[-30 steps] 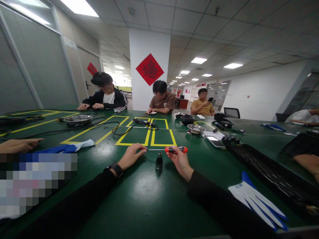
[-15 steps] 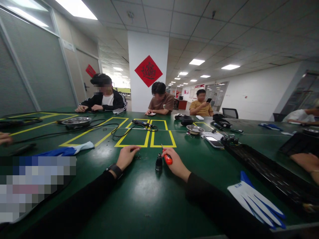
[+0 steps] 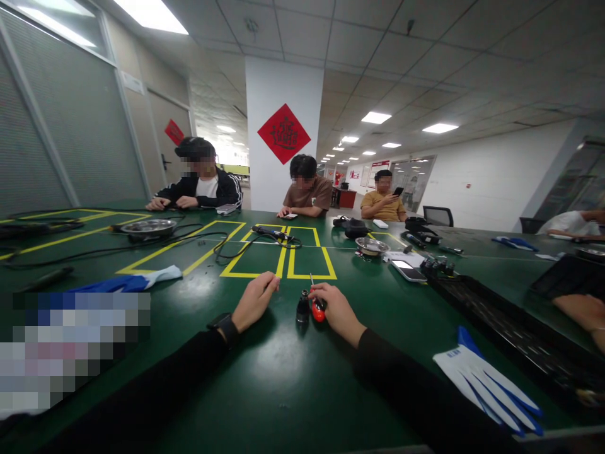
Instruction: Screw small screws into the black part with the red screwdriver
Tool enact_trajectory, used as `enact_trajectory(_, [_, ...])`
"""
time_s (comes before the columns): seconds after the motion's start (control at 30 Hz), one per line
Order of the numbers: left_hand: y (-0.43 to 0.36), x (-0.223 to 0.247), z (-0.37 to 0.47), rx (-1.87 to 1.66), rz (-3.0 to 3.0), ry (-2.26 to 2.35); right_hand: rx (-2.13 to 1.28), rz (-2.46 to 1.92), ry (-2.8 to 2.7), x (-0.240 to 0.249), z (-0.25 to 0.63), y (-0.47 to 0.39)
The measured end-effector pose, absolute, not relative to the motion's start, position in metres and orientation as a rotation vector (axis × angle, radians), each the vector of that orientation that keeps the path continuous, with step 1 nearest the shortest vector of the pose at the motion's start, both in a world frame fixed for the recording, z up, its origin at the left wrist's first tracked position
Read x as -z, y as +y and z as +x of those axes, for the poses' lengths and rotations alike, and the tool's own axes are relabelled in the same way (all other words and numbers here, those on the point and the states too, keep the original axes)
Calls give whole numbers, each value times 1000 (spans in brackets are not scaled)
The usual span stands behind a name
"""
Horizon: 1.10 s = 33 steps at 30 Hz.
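A screwdriver (image 3: 318,312) with a red and black handle is in my right hand (image 3: 334,309), its thin metal shaft pointing away from me. Just left of it, a small black tapered part (image 3: 302,309) with a metal tip stands upright on the green table. My left hand (image 3: 258,296) is a short way to the left of that part. Its thumb and fingertips are pinched together, and whatever they hold is too small to name. A dark band circles the left wrist.
Blue and white gloves (image 3: 486,384) lie at the right, beside a long black tray (image 3: 501,328) of small metal parts. Farther back are a phone (image 3: 407,271), a steel bowl (image 3: 372,246), another bowl (image 3: 149,228) and a cabled tool (image 3: 269,233). Several people sit around the table.
My left hand has moved right and closed its fingertips, toward the black part. My right hand has turned the screwdriver slightly, with the handle closer to the black part.
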<state>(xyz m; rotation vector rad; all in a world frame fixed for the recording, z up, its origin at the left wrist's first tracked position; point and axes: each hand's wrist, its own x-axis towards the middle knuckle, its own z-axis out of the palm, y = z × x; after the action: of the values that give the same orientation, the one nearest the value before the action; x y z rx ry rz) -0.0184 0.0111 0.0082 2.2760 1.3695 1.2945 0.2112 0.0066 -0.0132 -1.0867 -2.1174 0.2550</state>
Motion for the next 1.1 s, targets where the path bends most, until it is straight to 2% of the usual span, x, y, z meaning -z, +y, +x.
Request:
enact_trajectory(0.3, [-12, -10, 10, -1320, 2165, 1118, -388, -1098, -1829, 12, 208, 7])
enact_trajectory(0.47, [-18, -13, 8, -1388, 2182, 1087, -239, -888, -1767, -8, 204, -7])
enact_trajectory(0.7, [-36, -9, 13, -1307, 2491, 947, 62, -469, -2048, -17, 190, -34])
enact_trajectory(1.1, [-39, -11, 18, -1249, 2462, 994, 198, -500, -2033, -11, 188, -33])
